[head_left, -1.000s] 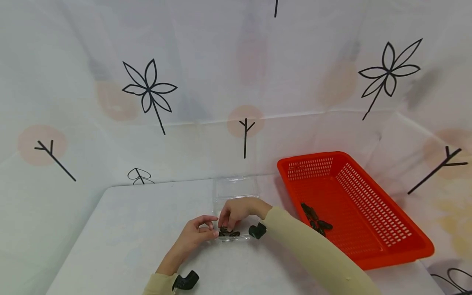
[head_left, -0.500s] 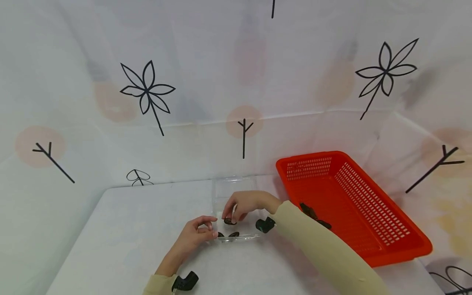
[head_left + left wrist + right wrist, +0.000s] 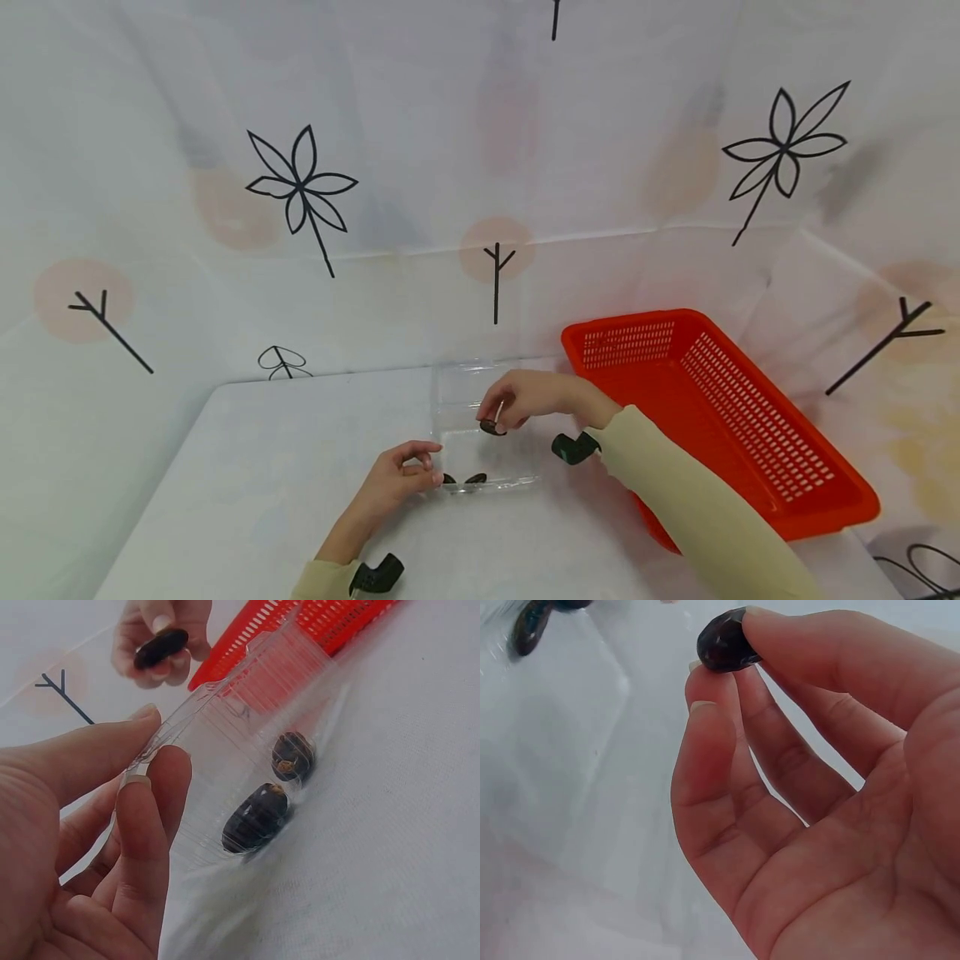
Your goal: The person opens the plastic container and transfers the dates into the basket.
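Observation:
My right hand point(image 3: 536, 396) pinches a dark, glossy, mussel-like shell point(image 3: 726, 641) between thumb and fingertips. It holds the shell above a clear plastic box point(image 3: 491, 462), which stands with its lid folded back. At the box's left side, my left hand point(image 3: 397, 479) pinches the rim between thumb and fingers; the left wrist view shows this grip closely. Two more dark shells, a longer one point(image 3: 255, 817) and a rounder one point(image 3: 292, 756), lie apart inside the box along its near wall. Ribbed plastic partly blurs them.
A red slotted basket point(image 3: 825, 517) stands to the right, partly covered by my right sleeve point(image 3: 690, 492). The white table point(image 3: 262, 467) meets a patterned cloth backdrop point(image 3: 405, 308) behind the box. A black wrist camera point(image 3: 576, 448) sits on each wrist.
My right hand has taken a shell from the near end of the box and carried it up and to the right. The left hand stays at the rim.

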A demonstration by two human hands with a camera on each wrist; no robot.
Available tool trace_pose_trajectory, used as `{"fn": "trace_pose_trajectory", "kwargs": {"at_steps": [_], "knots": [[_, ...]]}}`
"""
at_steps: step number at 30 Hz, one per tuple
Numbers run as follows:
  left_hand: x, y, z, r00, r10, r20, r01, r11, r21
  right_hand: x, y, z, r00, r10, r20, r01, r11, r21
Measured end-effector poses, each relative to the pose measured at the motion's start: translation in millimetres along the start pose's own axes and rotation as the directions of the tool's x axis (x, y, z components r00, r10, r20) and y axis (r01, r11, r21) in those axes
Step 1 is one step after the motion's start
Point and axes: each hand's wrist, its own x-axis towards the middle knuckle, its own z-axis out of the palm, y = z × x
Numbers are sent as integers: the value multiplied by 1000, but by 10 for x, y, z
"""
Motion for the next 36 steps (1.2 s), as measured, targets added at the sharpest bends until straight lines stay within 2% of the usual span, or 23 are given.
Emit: {"fn": "trace_pose_trajectory", "kwargs": {"at_steps": [6, 10, 23, 28, 36], "knots": [[5, -13, -5, 1000, 1, 9, -1, 1000, -5, -286, 65, -156, 998, -1, -65, 1, 1000, -3], [-4, -9, -4, 1000, -4, 15, 4, 1000, -6, -507, 135, -238, 992, 14, -124, -10, 999, 33], [-8, 2, 5, 1000, 8, 13, -8, 1000, -7, -1188, 480, -463, 953, 74, -293, -62, 997, 48], [-8, -8, -3, 1000, 12, 11, -12, 1000, -9, -1409, 709, -512, 946, 82, -314, -66, 996, 62], [-14, -14, -26, 1000, 4, 0, -4, 1000, 1, -1654, 1108, -547, 940, 139, -310, -125, 990, 65]]}}
